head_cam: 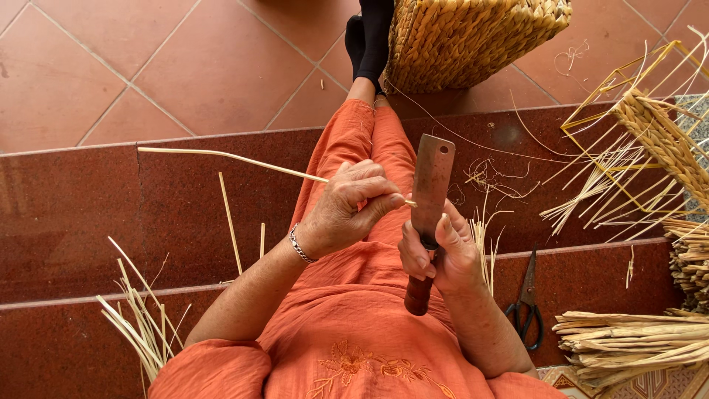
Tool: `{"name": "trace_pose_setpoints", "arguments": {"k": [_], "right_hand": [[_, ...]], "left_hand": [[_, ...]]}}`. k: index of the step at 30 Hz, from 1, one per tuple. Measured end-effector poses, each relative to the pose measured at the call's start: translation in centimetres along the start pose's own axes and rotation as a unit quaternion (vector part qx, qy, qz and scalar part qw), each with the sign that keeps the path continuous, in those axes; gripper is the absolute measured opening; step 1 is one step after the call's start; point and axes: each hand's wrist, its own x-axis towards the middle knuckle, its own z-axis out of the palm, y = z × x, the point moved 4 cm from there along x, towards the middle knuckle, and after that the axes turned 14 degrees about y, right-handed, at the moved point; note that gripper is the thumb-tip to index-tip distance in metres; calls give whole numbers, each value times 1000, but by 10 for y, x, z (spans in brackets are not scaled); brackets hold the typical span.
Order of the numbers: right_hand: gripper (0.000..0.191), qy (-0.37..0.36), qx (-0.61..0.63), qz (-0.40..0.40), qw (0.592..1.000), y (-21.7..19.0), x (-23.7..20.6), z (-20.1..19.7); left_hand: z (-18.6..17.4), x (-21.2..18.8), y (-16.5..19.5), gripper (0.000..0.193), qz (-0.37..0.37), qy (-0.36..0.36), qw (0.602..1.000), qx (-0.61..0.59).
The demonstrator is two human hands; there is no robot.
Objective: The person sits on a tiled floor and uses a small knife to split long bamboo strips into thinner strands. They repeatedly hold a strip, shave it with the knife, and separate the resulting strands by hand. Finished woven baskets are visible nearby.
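Note:
My left hand (347, 207) pinches a long thin pale reed strip (229, 157) that runs off to the left over the dark red step. The strip's near end meets the blade of a rusty flat knife (430, 188). My right hand (436, 255) grips the knife by its wooden handle, blade pointing up and away from me. Both hands are over my lap, in orange clothing.
A woven straw basket (473, 37) stands ahead on the tiled floor. A half-woven basket on a yellow wire frame (650, 125) lies at right. Black scissors (526, 303) rest on the step, beside a bundle of straw (628, 343). Loose reed strips (140, 325) lie at left.

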Motion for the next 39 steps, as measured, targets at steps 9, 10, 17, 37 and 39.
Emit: {"name": "trace_pose_setpoints", "arguments": {"k": [9,10,17,37,39], "right_hand": [[59,-11,-18,20,1000,-8,5,16],[64,-4,-40,12,999,-9,3,16],[68,-22,-23,28,999,-6,0,10],[53,-30,35,17,999,1,6,-2],[55,-16,25,26,999,-2,3,-1]], "left_hand": [[-6,5,-1,16,-20,-11,999,-38],[-7,5,-4,19,-40,-21,998,-52],[-2,5,-11,32,10,-10,1000,5],[10,0,-7,20,-6,18,1000,-16],[11,2,-9,25,9,20,1000,-7]]}}
